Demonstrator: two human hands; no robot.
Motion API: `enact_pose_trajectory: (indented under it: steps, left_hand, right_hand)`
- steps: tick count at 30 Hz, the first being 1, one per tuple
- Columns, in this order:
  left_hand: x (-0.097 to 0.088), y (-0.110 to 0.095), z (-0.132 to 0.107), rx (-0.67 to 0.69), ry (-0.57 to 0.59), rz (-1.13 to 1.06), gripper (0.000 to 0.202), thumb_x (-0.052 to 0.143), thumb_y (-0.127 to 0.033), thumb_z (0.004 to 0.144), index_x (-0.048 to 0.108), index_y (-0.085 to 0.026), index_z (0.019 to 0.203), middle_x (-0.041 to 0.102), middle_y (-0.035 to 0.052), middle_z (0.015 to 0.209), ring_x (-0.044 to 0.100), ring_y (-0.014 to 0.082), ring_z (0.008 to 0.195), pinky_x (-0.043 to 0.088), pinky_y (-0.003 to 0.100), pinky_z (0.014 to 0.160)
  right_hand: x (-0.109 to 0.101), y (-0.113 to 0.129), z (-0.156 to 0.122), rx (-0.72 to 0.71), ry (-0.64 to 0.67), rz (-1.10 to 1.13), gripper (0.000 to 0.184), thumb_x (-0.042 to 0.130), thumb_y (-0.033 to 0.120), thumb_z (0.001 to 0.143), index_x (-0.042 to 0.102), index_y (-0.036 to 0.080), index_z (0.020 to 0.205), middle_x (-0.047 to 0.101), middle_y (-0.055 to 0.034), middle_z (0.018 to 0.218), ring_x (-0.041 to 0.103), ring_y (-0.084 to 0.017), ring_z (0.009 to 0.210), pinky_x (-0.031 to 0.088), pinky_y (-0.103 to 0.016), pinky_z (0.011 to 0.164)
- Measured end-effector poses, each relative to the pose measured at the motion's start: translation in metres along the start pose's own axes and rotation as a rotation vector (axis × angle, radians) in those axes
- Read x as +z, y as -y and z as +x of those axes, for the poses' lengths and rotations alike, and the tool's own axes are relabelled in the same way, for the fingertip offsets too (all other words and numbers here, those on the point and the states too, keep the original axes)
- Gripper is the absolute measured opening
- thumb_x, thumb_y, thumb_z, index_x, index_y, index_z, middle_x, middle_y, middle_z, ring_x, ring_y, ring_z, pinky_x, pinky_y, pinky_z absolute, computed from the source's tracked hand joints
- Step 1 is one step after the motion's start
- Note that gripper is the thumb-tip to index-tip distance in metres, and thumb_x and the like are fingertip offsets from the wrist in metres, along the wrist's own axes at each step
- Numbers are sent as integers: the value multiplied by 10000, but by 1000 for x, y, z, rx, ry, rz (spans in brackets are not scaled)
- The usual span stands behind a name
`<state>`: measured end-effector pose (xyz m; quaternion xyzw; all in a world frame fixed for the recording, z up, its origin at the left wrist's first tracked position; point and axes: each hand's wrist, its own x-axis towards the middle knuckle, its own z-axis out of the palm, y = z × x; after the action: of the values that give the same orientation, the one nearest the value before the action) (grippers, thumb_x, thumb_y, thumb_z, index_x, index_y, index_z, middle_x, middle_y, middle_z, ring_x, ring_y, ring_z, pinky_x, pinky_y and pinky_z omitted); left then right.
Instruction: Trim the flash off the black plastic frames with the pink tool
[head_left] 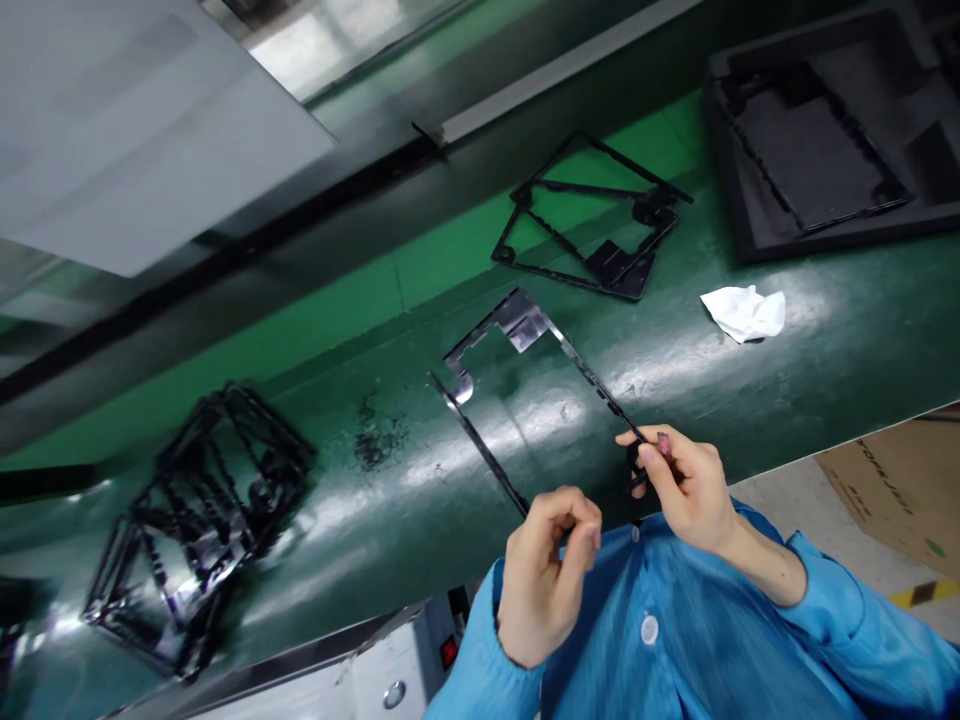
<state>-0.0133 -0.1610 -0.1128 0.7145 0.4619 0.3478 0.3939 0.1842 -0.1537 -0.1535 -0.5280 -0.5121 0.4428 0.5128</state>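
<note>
A thin black plastic frame (pixel 592 378) is held up in front of me over the green bench, with a wider plate at its far corner. The fingers of my left hand (pixel 546 575) are closed at the near end of its left bar. On the right bar, my right hand (pixel 688 485) pinches the near corner between thumb and fingers. My hands cover the near side of the frame. A small pinkish bit shows by the right fingers; what it is I cannot make out. Beyond the held frame lie a couple of similar black frames (pixel 622 262), overlapping each other.
Several black frames are piled (pixel 217 500) at the left. A dark foam tray (pixel 739 215) with a frame in it sits at the far right, and a crumpled white paper (pixel 744 313) lies before it. Black crumbs (pixel 375 435) dot the green bench (pixel 360 560). A cardboard box (pixel 900 490) stands below.
</note>
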Motion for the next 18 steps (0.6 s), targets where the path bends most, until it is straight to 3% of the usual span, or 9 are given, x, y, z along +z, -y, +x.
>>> enact_pose_trajectory:
  steps: [3,6,9,12,15,18]
  left_hand:
    - [-14,-1,4,-13,1,98,90,583,-152,1136,608,-234,1110,642,-60,779,606,83,581,480,166,552]
    - [-19,-2,9,35,20,173,120,686,-108,1078,679,-225,1056,714,-49,807,656,95,641,511,186,626]
    - [-16,-1,10,110,23,210,150,732,-93,1053,735,-226,1122,810,-8,964,743,135,814,567,238,783]
    - [-10,5,10,158,15,220,211,745,-70,1040,762,-233,1172,832,2,1025,754,149,879,571,269,841]
    - [-7,11,14,127,14,227,172,737,-99,1053,774,-218,1171,822,29,1039,735,174,924,564,298,872]
    - [-7,14,22,62,122,197,144,659,-167,1110,785,-209,1165,811,54,1053,735,194,955,575,307,871]
  right_hand:
    - [0,0,-1,13,-12,-1,231,536,222,1140,759,208,1199,702,49,711,780,-115,534,554,-145,488]
    - [0,-1,-1,15,-12,0,231,537,228,1142,762,210,1190,711,43,731,782,-112,540,550,-143,492]
    - [0,-1,-1,15,-10,2,233,536,235,1143,762,212,1192,719,39,745,786,-111,549,559,-145,504]
    - [0,-1,-1,14,-11,0,234,537,239,1142,763,211,1192,718,41,734,788,-116,551,565,-151,507]
    - [0,-1,0,13,-13,-3,232,539,239,1139,764,213,1191,723,42,730,789,-118,549,569,-150,504]
    - [0,0,0,9,-21,-7,226,548,233,1130,766,215,1185,741,35,748,796,-120,552,569,-145,495]
